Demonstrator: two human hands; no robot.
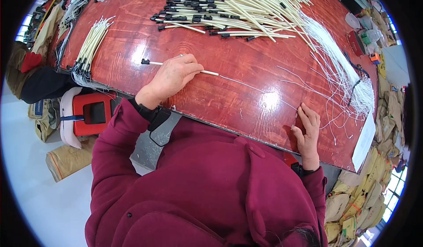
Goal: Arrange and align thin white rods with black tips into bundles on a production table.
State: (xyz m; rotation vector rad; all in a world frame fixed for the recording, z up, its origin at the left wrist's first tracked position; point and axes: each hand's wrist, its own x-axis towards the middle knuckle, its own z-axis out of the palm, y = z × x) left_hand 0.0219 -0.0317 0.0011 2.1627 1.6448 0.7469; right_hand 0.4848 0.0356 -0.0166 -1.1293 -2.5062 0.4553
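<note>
Head view: the left hand [174, 76] is laid palm-down on the glossy red-brown wooden table [229, 66], fingers curled and pinched shut on a thin cream-coloured sleeved wire with a black connector at its end [152, 63]. The wire lies flat on the table; its black connector is seen just left of the hand, while the sleeve end and a bare white strand [240, 83] are seen running out to the hand's right. The right hand [307, 130] is rested near the table's near edge, well apart from the left hand, fingers loosely bent and touching the surface; whether a fine strand is pinched there cannot be told. Beyond the left hand, a large loose heap of cream sleeved wires with black connectors [229, 9] is spread across the table's far side. Beside the right hand, a loose bundle of thin white wires [348, 77] is draped. Left of the left hand, a smaller tidy bundle of cream sleeved wires [90, 46] is laid at the table's edge.
</note>
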